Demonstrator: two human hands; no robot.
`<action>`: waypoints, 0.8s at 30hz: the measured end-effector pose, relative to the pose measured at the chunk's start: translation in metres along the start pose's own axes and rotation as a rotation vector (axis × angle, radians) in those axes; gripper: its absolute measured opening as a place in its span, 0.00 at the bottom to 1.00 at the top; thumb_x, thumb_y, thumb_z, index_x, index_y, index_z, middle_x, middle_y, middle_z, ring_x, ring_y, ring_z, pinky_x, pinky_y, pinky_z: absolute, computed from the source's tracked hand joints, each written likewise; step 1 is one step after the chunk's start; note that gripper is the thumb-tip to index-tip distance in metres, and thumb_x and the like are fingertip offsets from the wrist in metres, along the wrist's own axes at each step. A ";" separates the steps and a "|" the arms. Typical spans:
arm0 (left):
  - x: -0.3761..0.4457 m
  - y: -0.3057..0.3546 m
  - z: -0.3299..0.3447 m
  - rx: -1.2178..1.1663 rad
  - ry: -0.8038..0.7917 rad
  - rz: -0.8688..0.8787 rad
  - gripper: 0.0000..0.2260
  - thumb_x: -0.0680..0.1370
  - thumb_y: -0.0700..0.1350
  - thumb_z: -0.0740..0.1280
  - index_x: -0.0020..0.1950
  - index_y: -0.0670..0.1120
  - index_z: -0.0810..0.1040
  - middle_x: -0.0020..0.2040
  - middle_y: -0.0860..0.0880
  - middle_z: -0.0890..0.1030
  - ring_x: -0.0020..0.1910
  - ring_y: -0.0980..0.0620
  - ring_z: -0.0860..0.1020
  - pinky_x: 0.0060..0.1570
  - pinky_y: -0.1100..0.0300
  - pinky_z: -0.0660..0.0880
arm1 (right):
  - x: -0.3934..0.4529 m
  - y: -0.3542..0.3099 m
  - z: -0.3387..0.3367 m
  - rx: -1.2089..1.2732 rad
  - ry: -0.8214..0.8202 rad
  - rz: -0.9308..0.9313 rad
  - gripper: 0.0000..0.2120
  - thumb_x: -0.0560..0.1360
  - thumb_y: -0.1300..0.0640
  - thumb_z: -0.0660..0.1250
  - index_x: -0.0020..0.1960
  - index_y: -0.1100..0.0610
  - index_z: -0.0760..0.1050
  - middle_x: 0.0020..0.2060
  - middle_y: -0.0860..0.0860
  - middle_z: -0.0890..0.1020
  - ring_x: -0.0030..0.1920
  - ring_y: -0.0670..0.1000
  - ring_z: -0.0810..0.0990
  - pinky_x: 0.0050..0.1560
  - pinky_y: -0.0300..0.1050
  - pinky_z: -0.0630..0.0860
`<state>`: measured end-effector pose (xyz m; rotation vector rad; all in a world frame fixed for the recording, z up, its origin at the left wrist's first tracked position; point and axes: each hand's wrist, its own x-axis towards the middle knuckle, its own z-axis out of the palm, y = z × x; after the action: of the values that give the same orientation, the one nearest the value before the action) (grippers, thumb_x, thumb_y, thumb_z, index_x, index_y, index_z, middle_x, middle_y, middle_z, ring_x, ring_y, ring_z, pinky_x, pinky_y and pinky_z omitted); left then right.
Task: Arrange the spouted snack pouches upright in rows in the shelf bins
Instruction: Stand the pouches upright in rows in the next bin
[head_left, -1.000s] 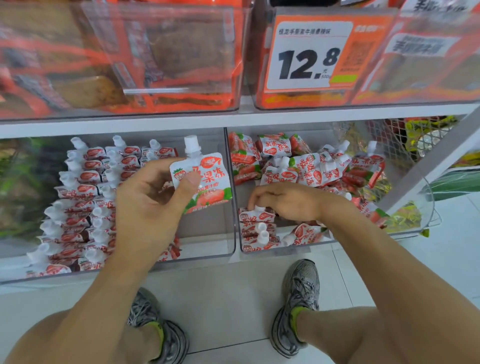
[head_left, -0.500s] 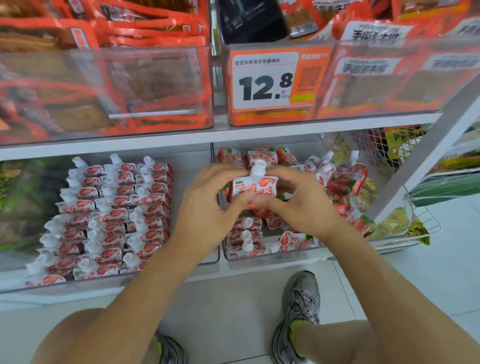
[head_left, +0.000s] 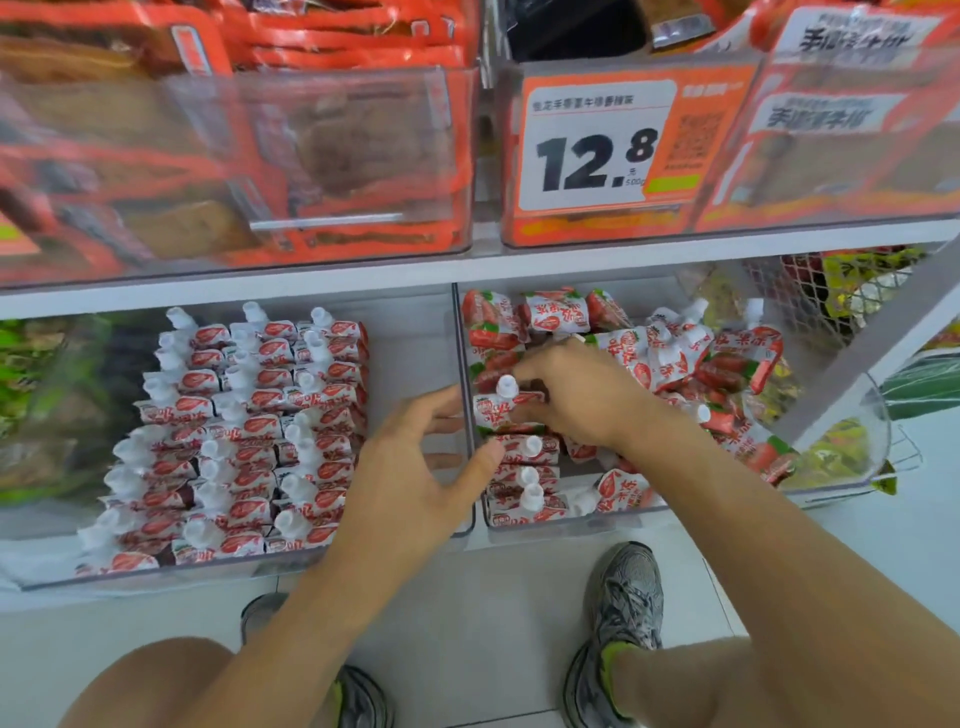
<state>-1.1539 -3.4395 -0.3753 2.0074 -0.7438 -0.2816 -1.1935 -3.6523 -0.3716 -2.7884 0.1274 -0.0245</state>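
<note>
My right hand (head_left: 576, 397) grips a spouted pouch (head_left: 506, 405) upright at the left wall of the right bin (head_left: 571, 519), behind a short standing row. My left hand (head_left: 415, 467) hovers slack-fingered just beside it, holding nothing.

pouches (head_left: 249, 426): red-white, white caps | price tag (head_left: 597, 145): orange-white, black digits

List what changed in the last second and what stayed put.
The pouch left the left hand, was held by both hands over the right bin, and is now set by the right hand behind that bin's short upright row. The left hand let go and hangs open beside it. The left bin's rows and the loose pile stayed.
</note>
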 end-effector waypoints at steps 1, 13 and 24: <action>0.000 0.000 0.000 -0.004 -0.002 0.003 0.26 0.71 0.59 0.72 0.67 0.57 0.73 0.58 0.60 0.78 0.56 0.65 0.76 0.52 0.58 0.80 | 0.003 -0.001 0.000 -0.037 -0.012 -0.006 0.08 0.71 0.50 0.75 0.47 0.52 0.83 0.43 0.48 0.84 0.45 0.52 0.80 0.40 0.43 0.70; 0.004 0.001 -0.002 -0.063 -0.025 -0.009 0.26 0.69 0.56 0.74 0.67 0.55 0.74 0.58 0.60 0.77 0.56 0.67 0.75 0.45 0.70 0.78 | 0.008 0.006 -0.007 0.013 -0.374 0.006 0.12 0.72 0.66 0.68 0.48 0.51 0.83 0.44 0.45 0.84 0.44 0.46 0.80 0.46 0.48 0.80; 0.003 0.003 0.005 -0.147 0.015 -0.081 0.22 0.71 0.50 0.75 0.63 0.55 0.76 0.55 0.59 0.79 0.54 0.64 0.77 0.41 0.69 0.79 | -0.014 0.027 -0.004 -0.137 0.005 0.315 0.39 0.68 0.36 0.73 0.70 0.54 0.64 0.48 0.55 0.82 0.51 0.59 0.81 0.47 0.55 0.80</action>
<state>-1.1552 -3.4461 -0.3750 1.9006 -0.6151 -0.3586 -1.2101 -3.6778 -0.3768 -2.8692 0.5878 0.0568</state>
